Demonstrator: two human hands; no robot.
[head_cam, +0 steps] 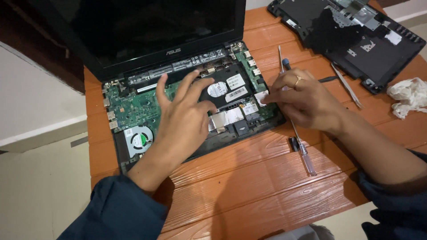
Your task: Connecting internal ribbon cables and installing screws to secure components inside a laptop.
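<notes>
It looks like a small home repair spot: an orange wooden plank table (pixel 249 178) set by a pale tiled floor (pixel 40 186), carrying an opened laptop (pixel 147 102), its removed bottom cover (pixel 351 40) at upper right, a screwdriver (pixel 302 151) and tweezers (pixel 347 86).

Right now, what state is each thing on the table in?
Laptop: open, keyboard cover off, board and fan exposed.
Screen: dark.
Cover: removed, lying inside-up at the far right.
Left hand: spread flat on the laptop's insides, holding nothing.
Right hand: fingertips on the board's right edge, no tool in its grip.
Screwdriver: lying on the table, partly under the right hand.
Tweezers: lying unused.
Tissue: crumpled.
</notes>
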